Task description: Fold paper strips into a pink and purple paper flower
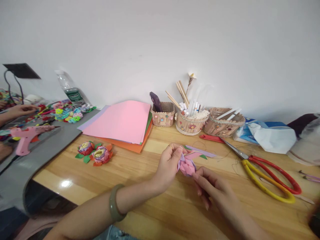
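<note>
A small pink and purple folded-paper flower is held between my two hands above the wooden table. My left hand pinches it from the left, thumb on top. At its lower right edge, the thumb and fingertips of my right hand grip a petal. Just behind the flower lie purple and green paper strips, partly hidden by my hands. Two finished-looking paper flowers with green and orange leaves rest on the table to the left.
Large scissors with red and yellow handles lie at right. Coloured paper sheets are stacked behind. Craft baskets line the wall, near a tissue pack. A pink glue gun and another person's hand are at far left.
</note>
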The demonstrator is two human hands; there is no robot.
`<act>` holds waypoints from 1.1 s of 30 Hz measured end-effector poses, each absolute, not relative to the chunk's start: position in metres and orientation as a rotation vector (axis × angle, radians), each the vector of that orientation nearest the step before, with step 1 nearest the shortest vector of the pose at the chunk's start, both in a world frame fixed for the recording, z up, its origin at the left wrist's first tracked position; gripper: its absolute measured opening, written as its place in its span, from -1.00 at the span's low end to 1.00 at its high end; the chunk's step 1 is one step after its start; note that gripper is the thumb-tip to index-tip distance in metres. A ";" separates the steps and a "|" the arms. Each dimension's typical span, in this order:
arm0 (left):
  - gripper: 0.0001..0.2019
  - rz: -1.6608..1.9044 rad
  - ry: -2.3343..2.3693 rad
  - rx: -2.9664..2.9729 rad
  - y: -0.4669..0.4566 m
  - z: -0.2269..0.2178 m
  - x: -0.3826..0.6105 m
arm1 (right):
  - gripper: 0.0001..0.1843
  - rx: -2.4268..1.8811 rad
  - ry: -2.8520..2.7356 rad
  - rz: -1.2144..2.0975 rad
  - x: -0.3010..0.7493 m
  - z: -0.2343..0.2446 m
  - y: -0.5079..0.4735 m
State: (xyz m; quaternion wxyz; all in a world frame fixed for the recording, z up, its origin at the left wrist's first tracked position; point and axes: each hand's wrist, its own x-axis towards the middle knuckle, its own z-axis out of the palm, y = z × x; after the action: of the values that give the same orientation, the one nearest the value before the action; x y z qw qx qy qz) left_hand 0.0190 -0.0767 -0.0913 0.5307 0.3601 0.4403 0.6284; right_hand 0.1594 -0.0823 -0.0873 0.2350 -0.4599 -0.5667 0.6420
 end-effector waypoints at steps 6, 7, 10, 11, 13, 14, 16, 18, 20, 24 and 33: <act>-0.73 1.549 1.040 0.755 -0.073 -0.089 0.015 | -0.64 -1.331 -1.643 1.565 0.160 -0.084 -0.086; -0.72 1.573 1.038 0.715 -0.072 -0.089 0.013 | -0.67 -1.348 -1.655 1.497 0.162 -0.083 -0.086; -0.71 1.578 0.956 0.619 -0.069 -0.086 0.009 | -0.71 -1.344 -1.651 1.253 0.168 -0.079 -0.083; -0.71 1.533 0.910 0.592 -0.069 -0.085 0.008 | -0.72 -1.318 -1.643 1.162 0.171 -0.077 -0.081; -0.72 1.419 0.822 0.556 -0.070 -0.083 0.009 | -0.79 -1.275 -1.633 0.962 0.174 -0.075 -0.075; -0.72 1.362 0.786 0.548 -0.071 -0.082 0.010 | -0.81 -1.255 -1.648 0.906 0.175 -0.074 -0.073; -0.71 1.279 0.741 0.556 -0.074 -0.082 0.013 | -0.77 -1.205 -1.715 0.852 0.176 -0.074 -0.068; -0.69 1.231 0.715 0.573 -0.076 -0.083 0.015 | -0.75 -1.151 -1.792 0.851 0.175 -0.074 -0.065; -0.70 1.202 0.707 0.583 -0.077 -0.085 0.017 | -0.76 -1.128 -1.823 0.931 0.173 -0.073 -0.065; -0.70 1.115 0.782 0.627 -0.080 -0.088 0.021 | -0.76 -1.194 -1.715 1.247 0.171 -0.069 -0.068; -0.63 1.204 0.829 0.723 -0.079 -0.083 0.011 | -0.75 -1.272 -1.447 1.264 0.174 -0.068 -0.065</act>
State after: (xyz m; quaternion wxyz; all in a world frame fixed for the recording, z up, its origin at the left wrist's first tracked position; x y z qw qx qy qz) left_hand 0.0112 -0.0792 -0.0832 0.6855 0.3227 0.3701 0.5376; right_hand 0.1735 -0.0655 -0.0680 0.4064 -0.5043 -0.5739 0.5012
